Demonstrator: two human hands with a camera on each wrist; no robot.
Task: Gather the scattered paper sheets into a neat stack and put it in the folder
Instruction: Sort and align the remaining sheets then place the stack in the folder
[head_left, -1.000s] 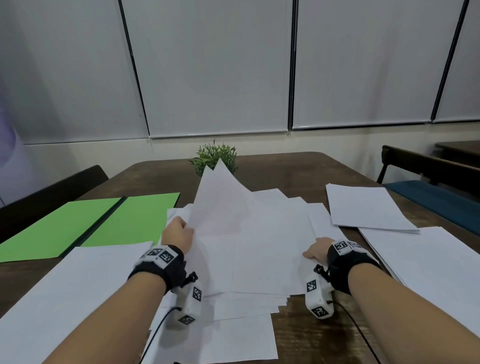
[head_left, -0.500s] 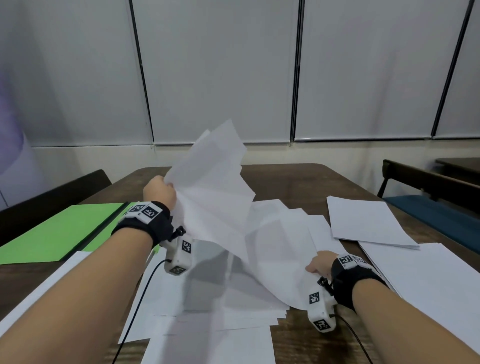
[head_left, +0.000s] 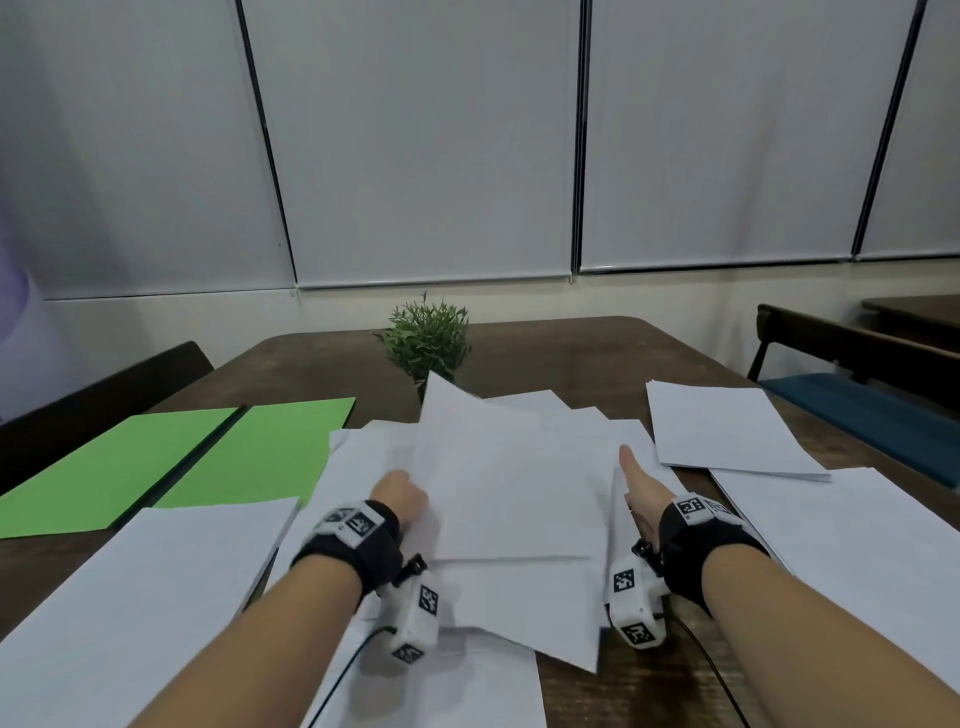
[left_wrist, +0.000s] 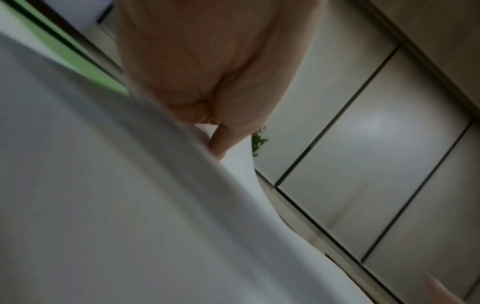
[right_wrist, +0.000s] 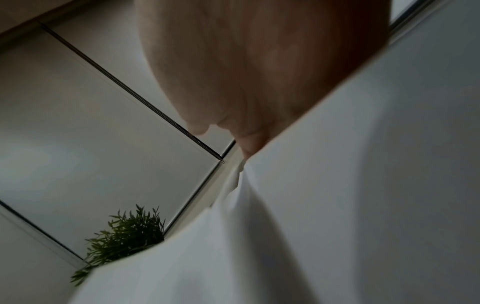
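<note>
A loose pile of white paper sheets (head_left: 519, 493) lies fanned out at the table's middle. My left hand (head_left: 402, 496) is curled at the pile's left edge and grips the top sheets; its fingertips are hidden by the paper (left_wrist: 130, 205). At the right edge my right hand (head_left: 639, 483) has its thumb straight on top and its fingers tucked under the sheets (right_wrist: 337, 185). The open green folder (head_left: 208, 457) lies flat to the left of the pile, apart from both hands.
More loose sheets lie at the right (head_left: 722, 426), far right (head_left: 857, 545), near left (head_left: 140, 597) and front (head_left: 467, 686). A small green plant (head_left: 428, 343) stands just behind the pile. Chairs stand at both sides of the brown table (head_left: 571, 353).
My left hand, which had lifted a bunch of sheets high, has brought them back down flat onto the pile. My right hand stayed at the pile's right edge.
</note>
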